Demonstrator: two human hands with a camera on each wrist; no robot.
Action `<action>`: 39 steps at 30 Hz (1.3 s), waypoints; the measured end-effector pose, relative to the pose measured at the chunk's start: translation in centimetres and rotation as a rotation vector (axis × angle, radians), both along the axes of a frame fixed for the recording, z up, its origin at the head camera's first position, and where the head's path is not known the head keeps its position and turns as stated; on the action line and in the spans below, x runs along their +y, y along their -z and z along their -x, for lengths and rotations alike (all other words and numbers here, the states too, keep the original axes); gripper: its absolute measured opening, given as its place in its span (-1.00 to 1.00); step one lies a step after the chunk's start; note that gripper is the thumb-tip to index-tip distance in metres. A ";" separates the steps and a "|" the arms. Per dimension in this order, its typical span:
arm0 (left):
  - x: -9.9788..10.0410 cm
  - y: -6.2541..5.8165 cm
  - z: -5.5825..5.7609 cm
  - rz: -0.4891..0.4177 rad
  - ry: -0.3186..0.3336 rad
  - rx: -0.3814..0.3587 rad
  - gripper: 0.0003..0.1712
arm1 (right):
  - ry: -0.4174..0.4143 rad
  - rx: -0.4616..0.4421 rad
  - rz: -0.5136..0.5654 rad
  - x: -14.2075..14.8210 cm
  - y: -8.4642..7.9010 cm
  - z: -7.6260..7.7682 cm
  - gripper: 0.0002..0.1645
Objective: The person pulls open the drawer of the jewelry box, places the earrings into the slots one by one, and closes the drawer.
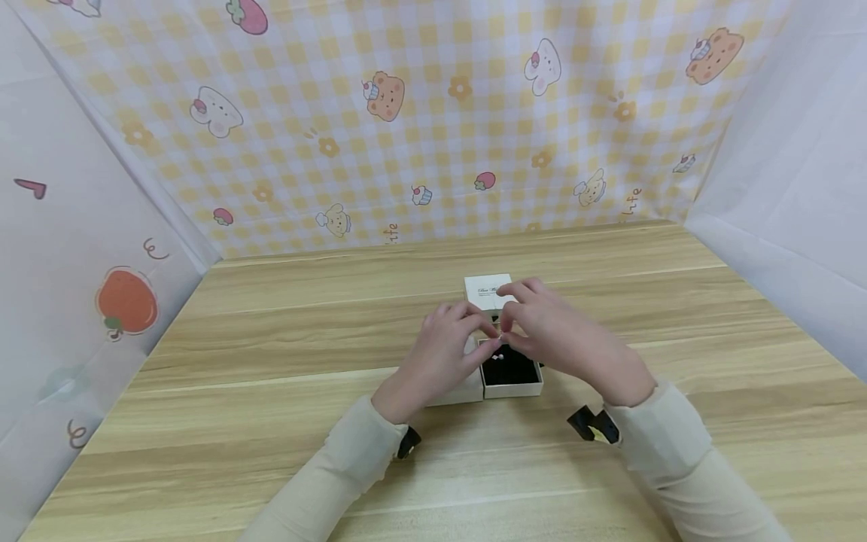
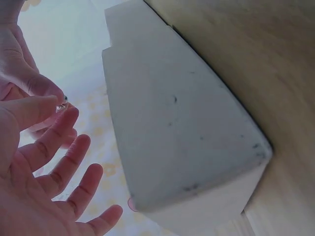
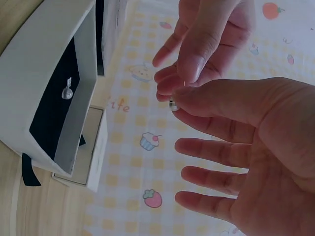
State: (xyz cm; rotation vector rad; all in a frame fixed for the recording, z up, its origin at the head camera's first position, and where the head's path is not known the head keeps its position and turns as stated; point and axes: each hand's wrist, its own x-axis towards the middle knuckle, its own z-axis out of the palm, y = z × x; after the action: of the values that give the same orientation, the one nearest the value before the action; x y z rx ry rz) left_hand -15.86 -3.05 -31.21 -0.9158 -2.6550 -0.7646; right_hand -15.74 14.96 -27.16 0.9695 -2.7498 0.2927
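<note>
Above a small white jewellery box [image 1: 512,391] with a black lining, both hands meet at their fingertips. My right hand [image 1: 558,324] pinches a tiny silver earring [image 3: 173,104] between thumb and forefinger, its other fingers spread. From the other side, the left hand [image 1: 443,342] pinches at a thin wire of the same piece with thumb and forefinger; the exact contact is partly hidden by the fingers. Another earring [image 3: 67,91] with a round silvery bead sits on the black lining inside the box.
A white box part [image 1: 463,391] stands against the jewellery box's left side, partly under the left hand. Behind is another white box [image 1: 484,290] with printed lettering. A black ribbon tab [image 3: 30,170] sticks out of the jewellery box. The wooden table [image 1: 271,331] ends at a patterned curtain.
</note>
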 end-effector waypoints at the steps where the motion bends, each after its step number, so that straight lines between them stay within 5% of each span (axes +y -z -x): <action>1: 0.0 0.0 0.0 -0.002 0.001 -0.001 -0.85 | -0.005 0.011 0.001 -0.1 0.1 0.0 -0.89; 12: -0.1 -0.1 0.0 -0.018 0.002 -0.028 -0.94 | -0.051 0.059 0.034 -0.4 0.7 0.4 -0.91; 27: -0.4 -0.2 0.4 -0.149 -0.024 0.036 -0.95 | -0.044 -0.246 0.208 1.6 -0.2 1.0 -0.91; 39: -0.4 -0.4 0.3 -0.189 -0.025 0.032 -0.96 | -0.068 -0.252 0.223 1.6 -0.2 1.3 -0.92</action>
State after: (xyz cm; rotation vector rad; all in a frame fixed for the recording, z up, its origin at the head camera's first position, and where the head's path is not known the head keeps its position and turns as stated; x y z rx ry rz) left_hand -16.13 -3.45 -30.85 -0.8370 -2.5096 -0.9665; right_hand -17.04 16.55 -26.96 1.0284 -2.8252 0.7636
